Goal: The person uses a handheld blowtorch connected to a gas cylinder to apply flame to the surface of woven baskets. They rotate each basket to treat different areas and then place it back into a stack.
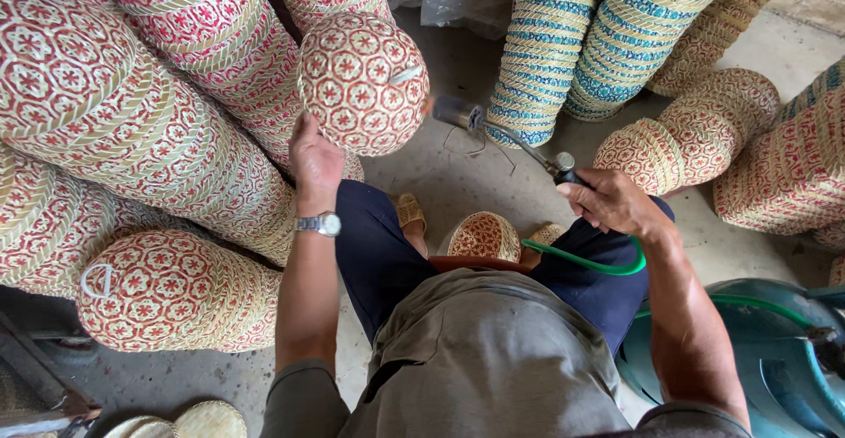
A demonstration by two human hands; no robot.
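**Two hands, nozzle aimed at basket**

Left hand [314, 158] fingers clamped under red woven basket [363, 81], held aloft. Right hand [607, 202] fingers closed on torch wand [510, 143], long axis slanting up-left, nozzle tip just right of basket. Green hose [588, 264] trailing behind.

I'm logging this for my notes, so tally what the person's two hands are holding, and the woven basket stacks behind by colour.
Red-and-cream woven basket, in left hand: 1
Torch wand with green hose, in right hand: 1
Blue-and-cream basket stacks: 2
Total: 4
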